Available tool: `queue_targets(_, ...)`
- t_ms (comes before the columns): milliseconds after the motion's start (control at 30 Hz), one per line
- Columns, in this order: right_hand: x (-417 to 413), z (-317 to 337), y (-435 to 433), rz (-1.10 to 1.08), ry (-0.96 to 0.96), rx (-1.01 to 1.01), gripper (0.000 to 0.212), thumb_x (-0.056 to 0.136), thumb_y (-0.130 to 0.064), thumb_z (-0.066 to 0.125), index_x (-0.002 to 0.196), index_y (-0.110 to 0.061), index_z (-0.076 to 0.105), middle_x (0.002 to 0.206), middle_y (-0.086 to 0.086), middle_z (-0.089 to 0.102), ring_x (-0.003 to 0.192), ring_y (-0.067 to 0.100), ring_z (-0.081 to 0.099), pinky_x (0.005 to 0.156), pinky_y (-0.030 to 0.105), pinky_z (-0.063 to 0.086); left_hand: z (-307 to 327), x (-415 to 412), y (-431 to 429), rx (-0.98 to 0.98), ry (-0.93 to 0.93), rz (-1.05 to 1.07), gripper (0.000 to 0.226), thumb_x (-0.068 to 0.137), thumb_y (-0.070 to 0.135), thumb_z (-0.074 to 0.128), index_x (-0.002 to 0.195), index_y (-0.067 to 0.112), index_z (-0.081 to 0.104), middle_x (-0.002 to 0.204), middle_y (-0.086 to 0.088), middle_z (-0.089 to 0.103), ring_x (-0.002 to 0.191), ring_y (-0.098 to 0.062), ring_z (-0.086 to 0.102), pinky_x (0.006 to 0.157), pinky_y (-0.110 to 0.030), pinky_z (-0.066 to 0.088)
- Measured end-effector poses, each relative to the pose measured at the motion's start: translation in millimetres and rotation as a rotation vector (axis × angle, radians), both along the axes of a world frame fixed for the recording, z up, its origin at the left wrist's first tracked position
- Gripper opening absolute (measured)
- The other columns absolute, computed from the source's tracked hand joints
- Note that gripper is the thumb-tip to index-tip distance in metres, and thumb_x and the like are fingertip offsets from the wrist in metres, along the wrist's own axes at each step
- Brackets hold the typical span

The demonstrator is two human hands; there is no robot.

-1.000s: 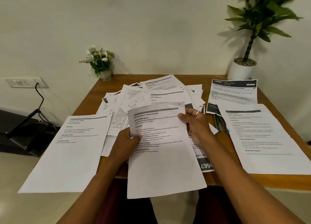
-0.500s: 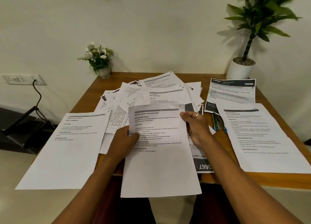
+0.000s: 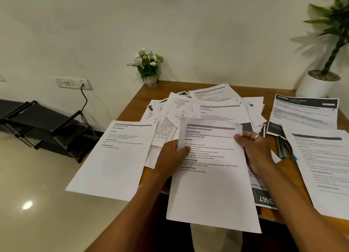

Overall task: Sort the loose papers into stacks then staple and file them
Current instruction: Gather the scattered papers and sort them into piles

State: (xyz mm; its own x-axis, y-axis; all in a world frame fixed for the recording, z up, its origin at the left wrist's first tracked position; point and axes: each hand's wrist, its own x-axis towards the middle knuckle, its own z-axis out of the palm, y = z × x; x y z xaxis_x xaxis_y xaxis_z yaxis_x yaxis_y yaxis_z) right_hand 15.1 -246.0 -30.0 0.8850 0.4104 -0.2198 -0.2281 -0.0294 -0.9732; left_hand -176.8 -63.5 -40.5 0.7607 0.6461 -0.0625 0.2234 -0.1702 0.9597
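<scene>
- The left hand [image 3: 172,156] is pinching the printed sheet [image 3: 213,191] at its left edge, thumb on top.
- The right hand [image 3: 255,149] is gripping the same sheet's right edge, with the fingers curled behind it.
- The sheet is hanging at centre frame, over the wooden table's [image 3: 132,108] near edge.
- Loose papers [image 3: 217,104] are lying heaped just above the hands.
- A stapler [image 3: 283,147] is lying right of the right hand.
</scene>
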Motion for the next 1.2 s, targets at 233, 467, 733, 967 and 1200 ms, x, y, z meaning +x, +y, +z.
queue_targets(233,-2.0,-0.1,0.3,0.005,-0.023,-0.021,0.018,0.089,-0.018,0.076,0.106,-0.019,0.07,0.099,-0.001,0.078,0.089,0.024,0.076,0.086,0.051,0.061,-0.3,0.1,0.3,0.006,0.0,-0.005,0.019,0.099,0.026,0.065,0.113,0.015,0.072,0.107,0.003,0.077,0.09,-0.016,0.076,0.084,-0.039,0.063)
queue_targets(467,-5.3,9.4,-0.6,0.104,-0.033,0.011,0.034,0.09,-0.015,0.075,0.123,-0.017,0.066,0.105,-0.002,0.078,0.094,0.023,0.076,0.089,0.05,0.06,3.3,-0.6,2.3,-0.087,-0.049,0.023,0.013,0.099,0.025,0.067,0.11,0.022,0.071,0.107,0.005,0.078,0.091,-0.016,0.076,0.082,-0.036,0.064)
queue_targets(733,-13.6,28.1,8.4,0.268,0.01,0.032,0.032,0.092,-0.014,0.073,0.123,-0.017,0.068,0.115,0.003,0.076,0.102,0.031,0.074,0.094,0.057,0.056,19.0,-11.8,14.3,-0.083,-0.092,0.092,0.012,0.099,0.024,0.067,0.109,0.023,0.072,0.103,0.006,0.078,0.086,-0.011,0.076,0.072,-0.024,0.061)
queue_targets(967,-40.0,11.7,28.2,0.358,0.1,0.035,0.046,0.084,-0.004,0.079,0.126,-0.002,0.061,0.115,0.014,0.074,0.105,0.036,0.072,0.095,0.056,0.055,35.3,-42.8,39.5,0.195,-0.019,0.253,0.025,0.101,0.04,0.06,0.101,0.021,0.076,0.097,0.014,0.073,0.08,-0.005,0.07,0.063,-0.007,0.049)
queue_targets(1200,-44.5,2.2,33.7,0.317,0.059,-0.024,0.028,0.087,0.001,0.074,0.113,-0.005,0.067,0.105,0.01,0.077,0.098,0.032,0.074,0.092,0.052,0.057,4.8,-126.4,157.9,0.43,0.805,0.557,0.084,0.081,0.075,0.064,0.135,0.012,0.054,0.136,-0.021,0.053,0.123,-0.044,0.049,0.102,-0.059,0.041)
